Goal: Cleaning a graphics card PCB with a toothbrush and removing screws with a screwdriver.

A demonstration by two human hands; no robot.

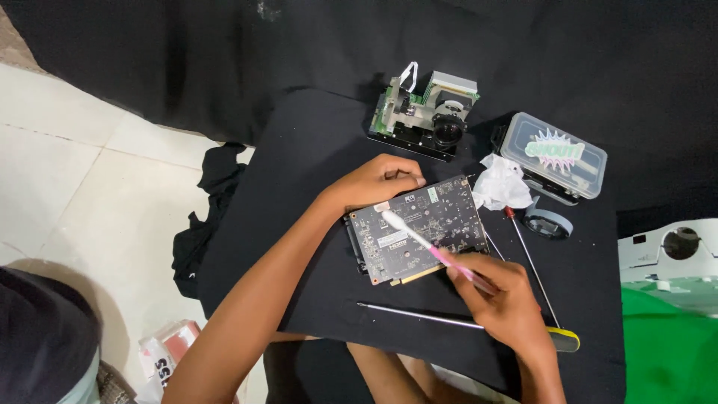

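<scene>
The left hand (374,183) presses down on the far edge of the board (415,228), which lies flat on the surface (314,150) between both hands. The right hand (497,292) is closed on a pink brush (426,243), its white tip touching the board. Hard scrubbing could bend the tiny parts (they look weak). The board could slide toward the long screwdriver (419,314) just by the right hand.

Open black cloth-covered table (314,142) left of the dark green circuit board (419,232). Behind it, a dismantled grey lens module (426,112) blocks. Right side crowded: crumpled white tissue (499,183), clear plastic box (553,155), red-tipped long screwdriver (531,258). Front: thin metal rod (419,316).
</scene>
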